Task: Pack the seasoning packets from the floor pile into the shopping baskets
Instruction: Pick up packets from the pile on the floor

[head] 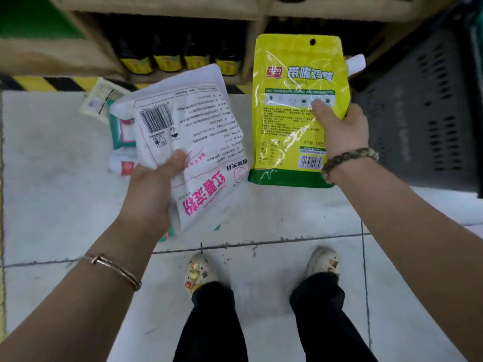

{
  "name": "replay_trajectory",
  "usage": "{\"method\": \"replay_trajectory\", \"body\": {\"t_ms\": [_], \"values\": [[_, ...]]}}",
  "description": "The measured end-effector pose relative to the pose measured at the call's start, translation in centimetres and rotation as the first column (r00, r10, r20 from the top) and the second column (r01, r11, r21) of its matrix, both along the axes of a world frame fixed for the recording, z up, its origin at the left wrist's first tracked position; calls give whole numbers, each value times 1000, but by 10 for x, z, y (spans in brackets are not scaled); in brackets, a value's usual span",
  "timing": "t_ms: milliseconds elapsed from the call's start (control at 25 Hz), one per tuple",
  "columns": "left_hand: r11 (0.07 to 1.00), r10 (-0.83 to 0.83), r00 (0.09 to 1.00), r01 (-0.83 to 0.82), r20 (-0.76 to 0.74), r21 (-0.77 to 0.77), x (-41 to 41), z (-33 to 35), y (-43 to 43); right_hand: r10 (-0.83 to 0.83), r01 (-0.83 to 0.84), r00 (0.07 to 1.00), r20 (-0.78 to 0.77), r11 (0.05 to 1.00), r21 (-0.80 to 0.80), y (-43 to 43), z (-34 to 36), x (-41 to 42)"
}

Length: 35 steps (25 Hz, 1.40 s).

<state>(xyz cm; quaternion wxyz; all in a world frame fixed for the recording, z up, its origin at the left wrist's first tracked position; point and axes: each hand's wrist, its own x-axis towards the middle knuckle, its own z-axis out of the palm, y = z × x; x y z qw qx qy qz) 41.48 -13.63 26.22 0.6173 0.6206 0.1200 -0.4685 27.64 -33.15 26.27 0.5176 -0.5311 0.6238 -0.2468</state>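
The pale tiled floor (52, 192) filled most of the view, with one yellow-and-black hazard stripe (39, 83) along its far edge. One dark grey slotted basket (423, 113) stood at the right, and its inside was not visible. Beyond the stripe ran a wooden shelf (65, 53), and four dark bottles with yellow labels (167, 53) stood in a row in its lowest bay.

Two packets were held above the floor, near each other but not touching. The yellow spouted pouch (292, 74) stood upright just left of the basket. It had a green band at the bottom and one white spout (355, 64) at its upper right corner. The right hand (342, 129) was clamped on its right edge with the thumb across the printed face. The white starch packet (198, 121) had pink lettering that read upside down. It sat tilted in the left hand (151, 189), pinched with the thumb on top and the fingers beneath.

Three more packets lay on the floor behind the white one: a cream packet (95, 100), a teal-edged packet (121, 129) and a white packet with an orange patch (122, 165). The last two overlapped.

Two cream clogs showed below, the left clog (200, 273) and the right clog (322, 262). One beaded bracelet (347, 159) circled the right wrist and one thin metal bangle (115, 270) the left.
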Motion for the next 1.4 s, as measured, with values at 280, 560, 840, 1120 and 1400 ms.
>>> {"method": "replay_trajectory", "body": {"t_ms": [280, 560, 840, 1120, 1400], "values": [[983, -181, 983, 181, -12, -15, -101, 24, -94, -197, 191, 974, -114, 980, -61, -65, 28, -137], [930, -357, 934, 353, -26, -102, -226, 56, -211, -245, 204, 938, -244, 962, -182, -147, 70, -280], [875, -451, 892, 433, -40, -219, -341, 72, -328, -320, 246, 887, -332, 938, -244, -244, 92, -403], [912, -408, 910, 403, -68, -80, -410, 26, -403, -292, 209, 769, -568, 956, -207, -322, 39, -449], [886, -442, 636, 418, 633, 200, -429, 14, -399, 147, -243, 600, -787, 970, -3, -309, -2, -459]]}}
